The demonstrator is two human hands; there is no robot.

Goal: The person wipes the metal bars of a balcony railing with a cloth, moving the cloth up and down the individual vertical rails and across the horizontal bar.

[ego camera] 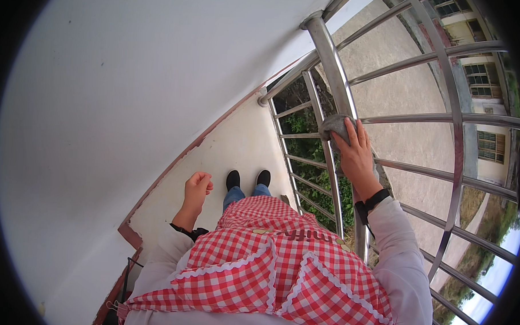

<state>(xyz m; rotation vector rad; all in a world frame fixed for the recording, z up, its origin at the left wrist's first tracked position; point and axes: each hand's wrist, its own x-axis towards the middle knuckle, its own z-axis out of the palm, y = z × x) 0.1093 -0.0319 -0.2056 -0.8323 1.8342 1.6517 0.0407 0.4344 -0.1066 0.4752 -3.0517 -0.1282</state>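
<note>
My right hand [355,155] lies over a grey cloth [333,123], fingers spread along it, pressing it on the broad stainless steel handrail [333,68]. The cloth wraps over the rail's near side, and part of it is hidden under my palm. My left hand [197,188] hangs in the air on the other side of my body, its fingers curled in; nothing shows in it. A red and white gingham apron [257,244] covers my front.
Left of me a white wall [129,85] meets the pale floor [226,140] along a reddish-brown skirting. Vertical and cross bars [453,109] of the steel railing run on the right. Beyond them lie green plants [305,151], a concrete yard [400,81] and a building [482,84].
</note>
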